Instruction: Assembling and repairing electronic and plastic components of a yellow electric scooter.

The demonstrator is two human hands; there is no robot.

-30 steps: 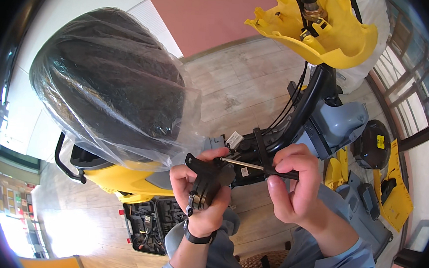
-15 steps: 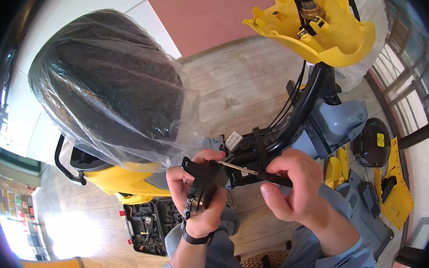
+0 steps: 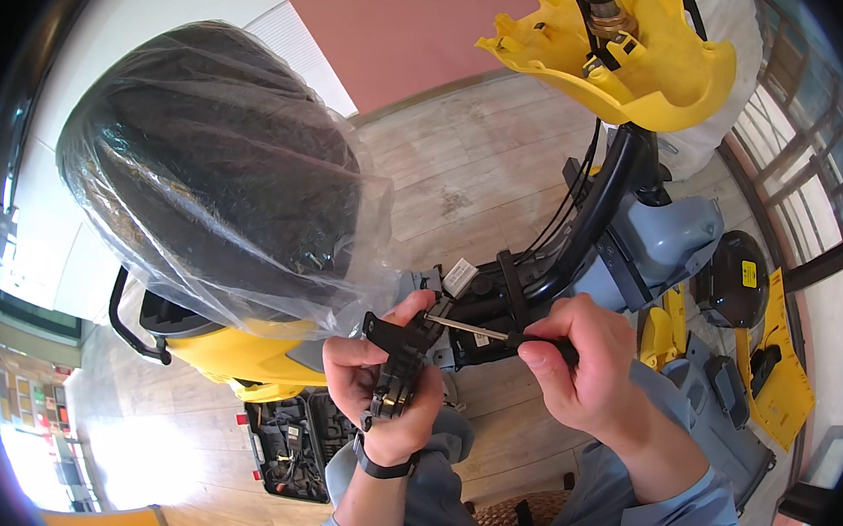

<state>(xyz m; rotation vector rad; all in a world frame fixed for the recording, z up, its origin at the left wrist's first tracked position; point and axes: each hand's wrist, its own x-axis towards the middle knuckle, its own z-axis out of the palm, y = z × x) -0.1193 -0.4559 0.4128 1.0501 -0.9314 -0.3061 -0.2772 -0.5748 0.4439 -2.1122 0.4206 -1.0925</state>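
My left hand (image 3: 401,423) is closed round a black plastic part (image 3: 397,364) with a flat tab and some metal contacts along its lower end. In my right hand (image 3: 586,362) is a screwdriver; its dark handle is gripped between thumb and fingers, and its thin metal shaft (image 3: 471,327) points left. The shaft's tip meets the upper end of the black part near my left fingertips; what exactly it touches is too small to tell. Just beyond both hands lies the scooter's black frame (image 3: 579,245).
A scooter seat (image 3: 223,171) wrapped in clear plastic rises at left, above a yellow body panel (image 3: 239,353). A yellow front cover (image 3: 639,83) surrounds the steering column. Below sits an opened tool case (image 3: 281,449). Removed yellow panels (image 3: 780,376) and a black top case (image 3: 731,280) lie at right.
The black part has turned in my left hand, so its contact side shows more. My right hand has rolled the screwdriver handle slightly, with the tip staying near the part.
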